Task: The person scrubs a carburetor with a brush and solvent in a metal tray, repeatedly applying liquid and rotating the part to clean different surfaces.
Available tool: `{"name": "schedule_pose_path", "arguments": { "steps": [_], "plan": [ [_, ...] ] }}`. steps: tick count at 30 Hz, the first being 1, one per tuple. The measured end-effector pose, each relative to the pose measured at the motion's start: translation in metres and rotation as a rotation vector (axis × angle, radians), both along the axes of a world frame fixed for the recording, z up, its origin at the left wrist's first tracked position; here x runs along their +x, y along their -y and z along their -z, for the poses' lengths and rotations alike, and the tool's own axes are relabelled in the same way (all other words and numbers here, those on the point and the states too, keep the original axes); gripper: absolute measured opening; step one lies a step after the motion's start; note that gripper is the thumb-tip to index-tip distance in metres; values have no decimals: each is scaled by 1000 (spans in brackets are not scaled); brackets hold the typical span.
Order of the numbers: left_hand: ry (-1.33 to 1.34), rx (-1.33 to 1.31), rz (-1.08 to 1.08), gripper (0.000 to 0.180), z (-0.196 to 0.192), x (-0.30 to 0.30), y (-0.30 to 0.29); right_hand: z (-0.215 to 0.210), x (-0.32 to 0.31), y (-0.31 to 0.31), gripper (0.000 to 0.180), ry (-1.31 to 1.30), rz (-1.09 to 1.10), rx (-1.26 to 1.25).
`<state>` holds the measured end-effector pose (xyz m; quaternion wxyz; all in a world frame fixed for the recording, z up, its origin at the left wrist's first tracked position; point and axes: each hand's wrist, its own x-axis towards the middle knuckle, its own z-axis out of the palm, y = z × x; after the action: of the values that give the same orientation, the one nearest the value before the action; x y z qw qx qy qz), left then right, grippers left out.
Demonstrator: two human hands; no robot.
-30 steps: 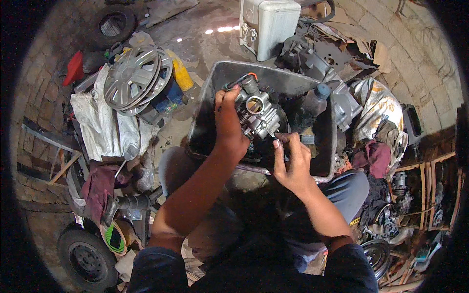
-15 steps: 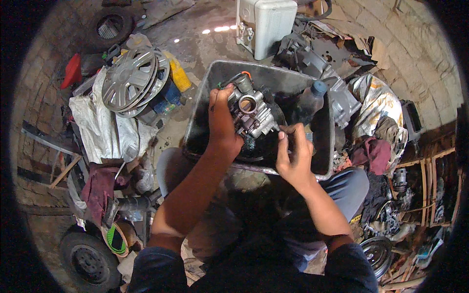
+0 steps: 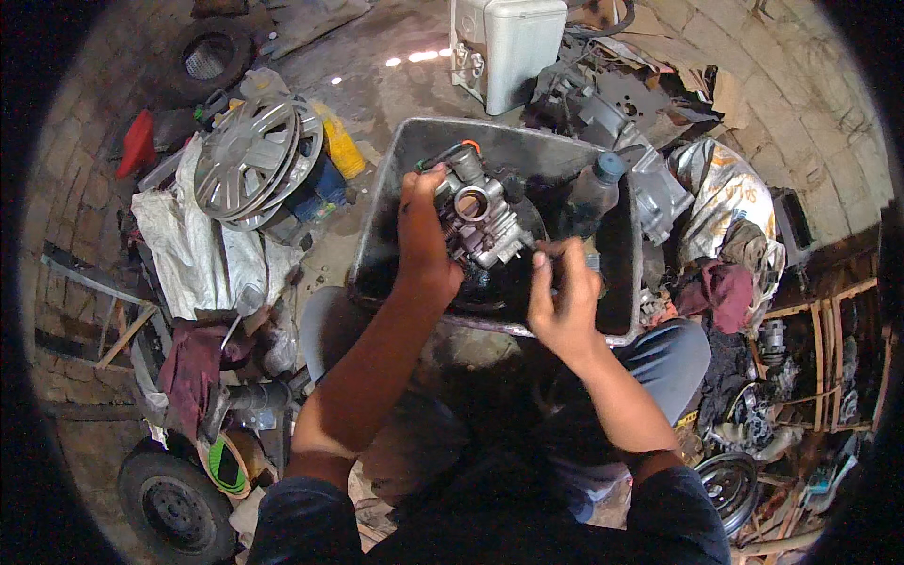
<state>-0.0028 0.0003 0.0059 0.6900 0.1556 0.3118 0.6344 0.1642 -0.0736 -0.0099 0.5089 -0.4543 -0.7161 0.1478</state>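
Carburetor [image 3: 478, 218], a small cast-metal one with a round throat and a short hose at its top, is held up over a dark, oily wash tub [image 3: 621, 254] that sits on the floor in front of the seated person. The left hand [image 3: 421, 226] is clamped on the carburetor's left flank, fingers curled round the body and thumb on the near side. The right hand [image 3: 562, 287] is pinched together on a thin tool [image 3: 539, 249], perhaps a small brush or pick, whose tip touches the carburetor's lower right corner; what the tool is exactly cannot be told.

Judging by its look, the part is stiff, dense for its size and wet with dirty fluid, so it is likely slippery. The solid body casting looks the safest place to take hold, as the left hand does; the hose, springs and small fittings that stick out seem easy to bend or knock loose and are poor handles.

A grey plastic bottle [image 3: 593, 188] with a blue cap stands in the tub just beside the carburetor. Beyond the tub stands a white metal box [image 3: 508, 42], with engine parts [image 3: 612, 113] heaped to its right. To the left lie stacked hubcaps [image 3: 252, 160], a yellow bottle [image 3: 341, 146] and white sacks [image 3: 184, 250]; a small wheel [image 3: 174, 508] lies at lower left.
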Motion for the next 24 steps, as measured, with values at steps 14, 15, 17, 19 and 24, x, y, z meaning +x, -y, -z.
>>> {"name": "schedule_pose_path", "arguments": {
  "steps": [14,15,17,19,24],
  "plan": [
    [-22,0,26,18,2,3,1,6,0,1,11,135,-33,90],
    [-17,-4,31,19,2,3,2,8,0,0,11,169,-143,173],
    [-11,-14,46,22,-4,3,7,5,-1,1,12,76,-95,99],
    [-2,-45,35,24,2,3,2,-2,-2,-3,13,-42,17,-20],
    [24,-44,48,29,6,2,1,4,0,1,14,128,-122,87]
  ]
}}
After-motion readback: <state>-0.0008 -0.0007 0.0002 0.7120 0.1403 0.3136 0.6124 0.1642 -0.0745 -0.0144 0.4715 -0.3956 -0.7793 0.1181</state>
